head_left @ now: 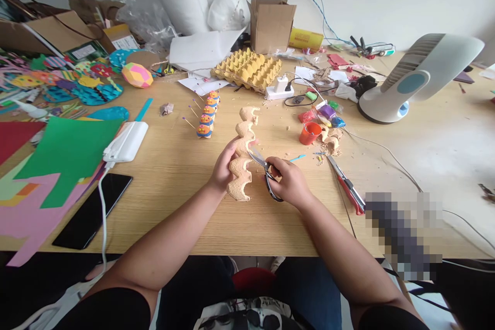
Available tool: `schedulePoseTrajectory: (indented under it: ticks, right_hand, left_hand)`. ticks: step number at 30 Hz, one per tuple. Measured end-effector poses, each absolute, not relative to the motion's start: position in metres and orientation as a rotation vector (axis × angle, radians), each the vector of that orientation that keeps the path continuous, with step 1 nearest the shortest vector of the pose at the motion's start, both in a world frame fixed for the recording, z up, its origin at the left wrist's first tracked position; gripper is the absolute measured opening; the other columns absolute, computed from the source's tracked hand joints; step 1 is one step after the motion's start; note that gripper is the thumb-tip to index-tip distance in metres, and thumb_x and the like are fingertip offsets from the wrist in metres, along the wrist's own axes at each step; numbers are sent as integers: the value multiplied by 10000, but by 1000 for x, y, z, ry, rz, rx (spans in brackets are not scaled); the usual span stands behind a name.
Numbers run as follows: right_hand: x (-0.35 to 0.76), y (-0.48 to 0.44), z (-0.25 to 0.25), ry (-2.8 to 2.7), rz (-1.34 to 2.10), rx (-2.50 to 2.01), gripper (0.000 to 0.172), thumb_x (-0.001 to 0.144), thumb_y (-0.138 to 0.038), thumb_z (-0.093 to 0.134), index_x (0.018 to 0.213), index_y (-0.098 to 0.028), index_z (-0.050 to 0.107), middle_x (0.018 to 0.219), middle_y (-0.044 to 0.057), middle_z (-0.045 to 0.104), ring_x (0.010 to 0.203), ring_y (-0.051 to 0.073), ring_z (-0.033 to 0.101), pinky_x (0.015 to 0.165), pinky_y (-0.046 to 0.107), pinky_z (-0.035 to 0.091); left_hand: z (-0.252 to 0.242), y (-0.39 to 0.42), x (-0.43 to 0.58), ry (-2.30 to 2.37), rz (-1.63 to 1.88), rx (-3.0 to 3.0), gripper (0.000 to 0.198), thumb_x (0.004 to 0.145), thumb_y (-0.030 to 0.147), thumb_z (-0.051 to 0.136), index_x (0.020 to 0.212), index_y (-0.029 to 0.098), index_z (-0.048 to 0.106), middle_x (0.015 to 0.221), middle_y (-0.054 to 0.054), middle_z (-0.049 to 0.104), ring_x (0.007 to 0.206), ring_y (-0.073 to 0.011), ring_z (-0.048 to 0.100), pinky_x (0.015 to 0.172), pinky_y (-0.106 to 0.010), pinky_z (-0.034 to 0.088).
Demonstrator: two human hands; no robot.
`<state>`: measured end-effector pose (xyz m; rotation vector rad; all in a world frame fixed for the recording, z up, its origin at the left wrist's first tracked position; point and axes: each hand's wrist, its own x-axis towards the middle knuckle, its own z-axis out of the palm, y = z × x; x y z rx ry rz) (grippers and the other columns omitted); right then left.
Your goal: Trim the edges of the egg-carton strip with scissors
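My left hand (pixel 224 165) is closed round a strip of tan egg-carton cups (pixel 243 152) that lies along the wooden table (pixel 174 175), running away from me. My right hand (pixel 288 180) grips black-handled scissors (pixel 265 172). Their blades point left and meet the carton strip near its middle. Just beyond the strip stands a row of painted orange-and-blue cups (pixel 208 113) stuck with pins.
A red cup (pixel 309 133) and carton scraps lie to the right, then a red utility knife (pixel 348 185) and a white fan (pixel 417 77). A phone (pixel 93 209), power bank (pixel 126 142) and coloured paper sheets (pixel 65 157) cover the left. An egg tray (pixel 247 68) and cardboard box (pixel 270 23) sit behind.
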<state>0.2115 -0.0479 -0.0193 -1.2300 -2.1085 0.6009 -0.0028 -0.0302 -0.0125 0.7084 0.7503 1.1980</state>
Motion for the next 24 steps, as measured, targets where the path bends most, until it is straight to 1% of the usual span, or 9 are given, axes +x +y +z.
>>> schedulePoseTrajectory:
  ticks: [3, 5, 9, 12, 15, 18, 21, 24]
  right_hand:
    - [212, -47, -19, -2104, 596, -1238, 246, 951, -344, 736, 1155, -210, 701, 803, 10, 674, 718, 183, 592, 701, 293, 415]
    - [213, -47, -20, -2116, 593, -1247, 248, 951, -337, 742, 1162, -212, 704, 802, 10, 677, 722, 184, 595, 701, 292, 412]
    - [212, -46, -21, -2143, 582, -1263, 251, 950, -320, 757, 1177, -223, 709, 805, 8, 686, 740, 190, 612, 709, 290, 415]
    - [213, -46, -21, -2149, 557, -1258, 256, 950, -327, 763, 1180, -227, 713, 816, 13, 693, 754, 193, 619, 721, 293, 420]
    - [213, -45, -22, -2152, 533, -1250, 258, 955, -347, 762, 1179, -227, 717, 839, 25, 703, 767, 199, 622, 734, 301, 428]
    - [213, -45, -22, -2155, 512, -1235, 264, 964, -359, 754, 1184, -218, 719, 859, 40, 710, 779, 209, 624, 744, 312, 436]
    - [214, -45, -21, -2162, 503, -1229, 261, 969, -367, 751, 1184, -224, 717, 868, 45, 714, 786, 217, 629, 753, 317, 448]
    - [214, -45, -20, -2170, 498, -1232, 258, 972, -383, 754, 1181, -239, 714, 874, 46, 718, 798, 221, 634, 765, 318, 458]
  left_hand:
    - [-9, -33, -1, 770, 1270, 737, 498, 959, 515, 659, 1344, 213, 750, 1428, -138, 753, 564, -99, 552, 391, -197, 401]
    - [-8, -33, -1, 765, 1251, 735, 485, 954, 506, 667, 1342, 229, 756, 1421, -125, 757, 569, -98, 557, 392, -200, 419]
    - [-11, -32, -3, 743, 1239, 756, 462, 970, 505, 651, 1317, 218, 756, 1396, -99, 772, 579, -89, 564, 409, -187, 442]
    - [-14, -30, -4, 738, 1220, 722, 500, 982, 508, 637, 1360, 195, 730, 1266, -94, 813, 551, -88, 563, 419, -194, 444]
    - [-15, -29, -5, 747, 1198, 671, 584, 987, 525, 631, 1427, 146, 693, 1089, -97, 829, 547, -109, 591, 434, -214, 449]
    - [-16, -28, -5, 739, 1179, 681, 613, 984, 547, 637, 1454, 156, 684, 980, -72, 820, 557, -116, 602, 474, -213, 476]
    - [-17, -28, -5, 712, 1177, 713, 580, 970, 544, 662, 1400, 160, 722, 992, -65, 817, 574, -100, 593, 536, -205, 513]
    - [-17, -28, -6, 706, 1157, 723, 591, 949, 550, 680, 1347, 120, 749, 1057, -100, 819, 597, -103, 587, 500, -209, 484]
